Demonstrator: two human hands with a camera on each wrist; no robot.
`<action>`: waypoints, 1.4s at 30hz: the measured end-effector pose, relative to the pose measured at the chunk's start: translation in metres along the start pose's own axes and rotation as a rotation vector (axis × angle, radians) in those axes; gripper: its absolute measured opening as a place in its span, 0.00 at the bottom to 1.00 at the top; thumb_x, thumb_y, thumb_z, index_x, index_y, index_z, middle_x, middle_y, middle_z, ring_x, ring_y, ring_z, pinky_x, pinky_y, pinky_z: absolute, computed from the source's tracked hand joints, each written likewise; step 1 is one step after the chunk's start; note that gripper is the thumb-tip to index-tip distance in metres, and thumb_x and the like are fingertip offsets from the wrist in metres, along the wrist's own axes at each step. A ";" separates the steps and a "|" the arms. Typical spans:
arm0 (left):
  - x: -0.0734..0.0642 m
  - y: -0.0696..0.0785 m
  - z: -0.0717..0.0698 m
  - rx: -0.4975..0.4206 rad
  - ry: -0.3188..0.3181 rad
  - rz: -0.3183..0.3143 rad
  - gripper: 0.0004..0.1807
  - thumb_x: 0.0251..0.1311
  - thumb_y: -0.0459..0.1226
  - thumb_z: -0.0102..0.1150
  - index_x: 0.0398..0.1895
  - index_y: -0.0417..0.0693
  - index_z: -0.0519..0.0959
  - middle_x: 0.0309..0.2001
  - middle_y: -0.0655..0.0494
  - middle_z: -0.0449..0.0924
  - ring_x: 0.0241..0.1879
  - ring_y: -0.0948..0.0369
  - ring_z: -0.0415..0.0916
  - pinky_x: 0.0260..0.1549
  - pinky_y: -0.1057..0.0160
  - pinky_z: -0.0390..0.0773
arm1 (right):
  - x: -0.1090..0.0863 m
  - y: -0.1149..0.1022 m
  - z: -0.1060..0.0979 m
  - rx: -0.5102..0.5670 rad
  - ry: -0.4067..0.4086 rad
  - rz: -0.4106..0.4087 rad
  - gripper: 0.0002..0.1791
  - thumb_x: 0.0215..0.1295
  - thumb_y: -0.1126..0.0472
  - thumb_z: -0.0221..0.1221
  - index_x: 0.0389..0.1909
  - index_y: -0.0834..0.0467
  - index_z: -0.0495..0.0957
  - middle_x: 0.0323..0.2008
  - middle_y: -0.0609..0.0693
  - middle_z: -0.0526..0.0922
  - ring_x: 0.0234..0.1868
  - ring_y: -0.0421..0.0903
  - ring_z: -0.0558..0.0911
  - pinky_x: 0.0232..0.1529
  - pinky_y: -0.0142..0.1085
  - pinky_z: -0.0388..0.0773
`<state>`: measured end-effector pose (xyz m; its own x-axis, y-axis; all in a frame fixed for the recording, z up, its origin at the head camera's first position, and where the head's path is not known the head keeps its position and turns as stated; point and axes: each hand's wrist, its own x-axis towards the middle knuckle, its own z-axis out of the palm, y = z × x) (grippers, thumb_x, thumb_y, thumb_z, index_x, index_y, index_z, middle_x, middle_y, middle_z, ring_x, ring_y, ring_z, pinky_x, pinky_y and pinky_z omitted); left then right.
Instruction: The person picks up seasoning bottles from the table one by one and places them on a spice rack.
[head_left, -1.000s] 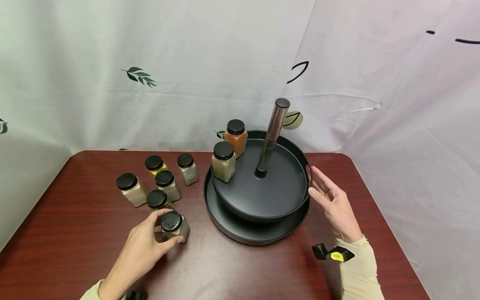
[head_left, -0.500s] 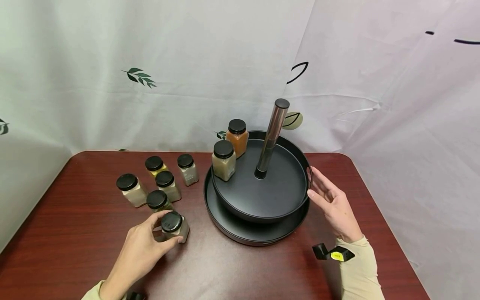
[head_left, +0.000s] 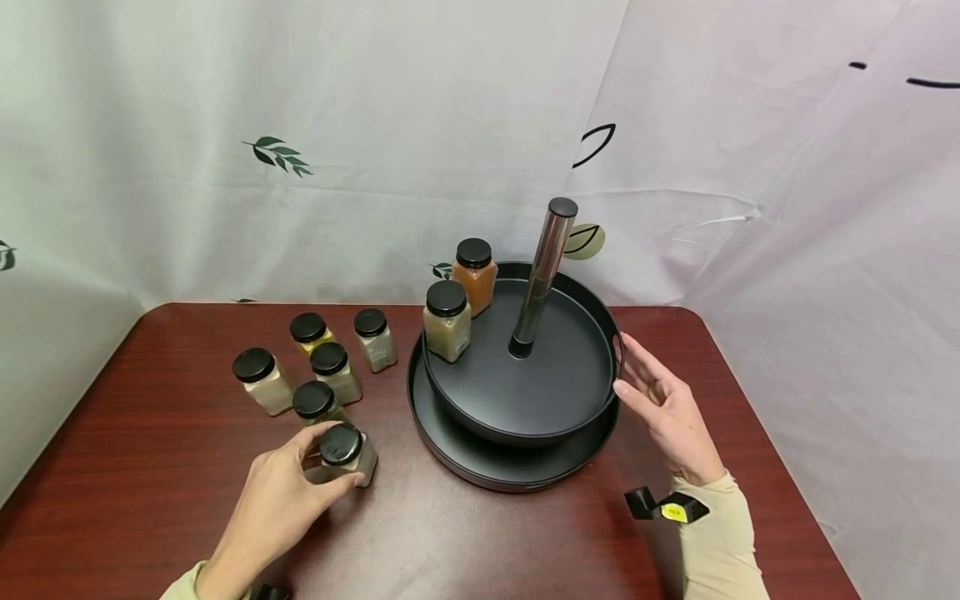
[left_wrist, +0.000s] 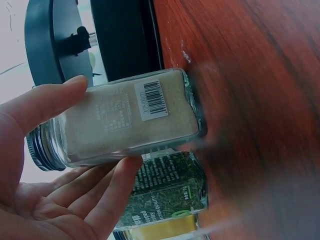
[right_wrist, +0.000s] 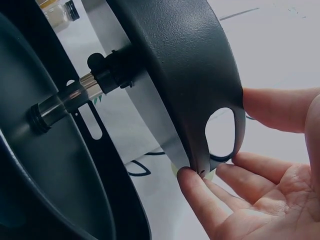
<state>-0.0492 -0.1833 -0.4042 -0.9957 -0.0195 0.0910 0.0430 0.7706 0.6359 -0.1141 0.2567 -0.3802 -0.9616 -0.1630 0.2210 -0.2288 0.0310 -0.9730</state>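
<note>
Jar of pale powder [head_left: 363, 463] in the head view, black-lidded and square-sided, pinched between thumb and fingers of the left hand [head_left: 279, 487] at the near end of a loose cluster on the worktop [head_left: 427, 550]. Just behind, a green herb jar [head_left: 322, 402]; farther back, a yellow-powder jar [head_left: 315, 335], a leftmost jar [head_left: 268, 389], a middle jar [head_left: 342, 381] and a rear jar [head_left: 378, 346], all apparently grouped here for left-hand reach. Rightward, an upper tray [head_left: 540, 396] above a lower tray [head_left: 517, 473], with a central post [head_left: 542, 279] rising from the upper one. By its left rim, an orange-powder jar [head_left: 477, 283] and a tan-powder jar [head_left: 447, 332], both upright, perhaps tucked close for the wall's support.

In the left wrist view, thumb on one edge of the glass, fingers on the opposite edge, barcode label [left_wrist: 151, 100] between. Held along the upper half, probably to keep the base free. Base close to the worktop; cannot tell whether touching.

In the right wrist view, right hand [right_wrist: 270, 185] clamped lightly on the upper tray's handle [right_wrist: 240, 129], thumb and fingertips on either side of the oval hole, likely for steadying.
</note>
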 end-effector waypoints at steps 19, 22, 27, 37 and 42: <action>-0.002 0.013 -0.009 -0.013 0.044 0.061 0.36 0.43 0.50 0.82 0.57 0.50 0.80 0.41 0.59 0.87 0.36 0.62 0.83 0.29 0.65 0.76 | -0.001 -0.001 0.000 -0.007 -0.010 -0.008 0.34 0.73 0.73 0.54 0.77 0.64 0.56 0.75 0.64 0.59 0.74 0.48 0.64 0.64 0.30 0.69; -0.001 0.016 -0.011 -0.021 0.060 0.086 0.36 0.43 0.49 0.82 0.57 0.50 0.80 0.41 0.60 0.87 0.38 0.60 0.85 0.29 0.64 0.78 | -0.001 -0.001 -0.001 -0.006 -0.007 -0.005 0.34 0.72 0.73 0.54 0.77 0.64 0.56 0.75 0.64 0.58 0.74 0.49 0.64 0.64 0.30 0.69; 0.000 0.021 -0.015 -0.011 0.115 0.136 0.35 0.41 0.49 0.83 0.56 0.53 0.81 0.40 0.66 0.86 0.37 0.61 0.85 0.31 0.63 0.79 | -0.001 0.000 -0.001 0.001 -0.009 -0.003 0.35 0.72 0.73 0.54 0.77 0.64 0.55 0.76 0.64 0.57 0.75 0.49 0.63 0.65 0.29 0.68; 0.003 0.030 -0.022 0.006 0.170 0.167 0.35 0.39 0.49 0.84 0.55 0.55 0.82 0.40 0.66 0.86 0.35 0.63 0.82 0.33 0.62 0.77 | -0.001 0.000 -0.001 -0.002 -0.007 0.004 0.35 0.72 0.73 0.55 0.77 0.63 0.55 0.75 0.64 0.58 0.75 0.50 0.63 0.64 0.29 0.69; 0.004 0.035 -0.026 -0.004 0.170 0.162 0.33 0.40 0.49 0.83 0.54 0.59 0.82 0.39 0.68 0.86 0.34 0.64 0.82 0.33 0.63 0.77 | -0.001 0.000 -0.001 -0.009 -0.003 0.013 0.35 0.72 0.73 0.55 0.77 0.63 0.55 0.75 0.64 0.58 0.75 0.49 0.63 0.63 0.29 0.69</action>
<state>-0.0496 -0.1728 -0.3620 -0.9474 -0.0031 0.3201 0.2022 0.7696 0.6057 -0.1133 0.2581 -0.3803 -0.9641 -0.1655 0.2078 -0.2174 0.0418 -0.9752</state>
